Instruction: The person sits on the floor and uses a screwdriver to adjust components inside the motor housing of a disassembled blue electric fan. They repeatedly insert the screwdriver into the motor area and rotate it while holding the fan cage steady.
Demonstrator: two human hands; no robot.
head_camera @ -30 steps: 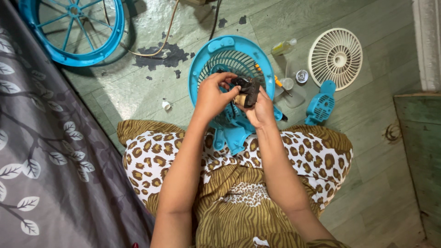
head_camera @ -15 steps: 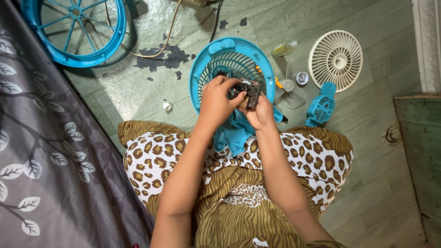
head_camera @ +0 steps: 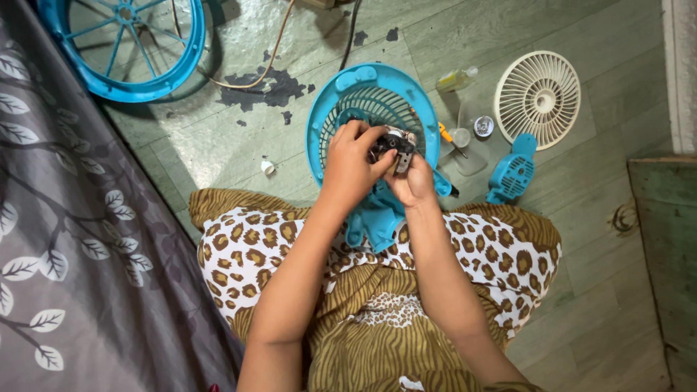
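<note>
My left hand (head_camera: 351,165) and my right hand (head_camera: 414,183) meet over a small dark fan motor (head_camera: 393,144), both gripping it just above a blue fan housing (head_camera: 341,98) with a round grille. The housing lies on the green floor in front of my lap, its lower end resting against my patterned clothing. My left fingers curl over the motor's top; my right hand supports it from below and the side. Most of the motor is hidden by my fingers.
A blue fan guard ring (head_camera: 123,47) lies at the top left with a cord (head_camera: 268,62) beside it. To the right are a cream fan grille (head_camera: 537,98), a blue motor cover (head_camera: 512,173), a small bottle (head_camera: 456,78), a screwdriver (head_camera: 451,141) and a clear cup (head_camera: 470,156). Grey leaf-print fabric (head_camera: 65,239) borders the left.
Both hands have stayed on the motor, turning and shifting it slightly over the blue housing. Nothing else has moved.
</note>
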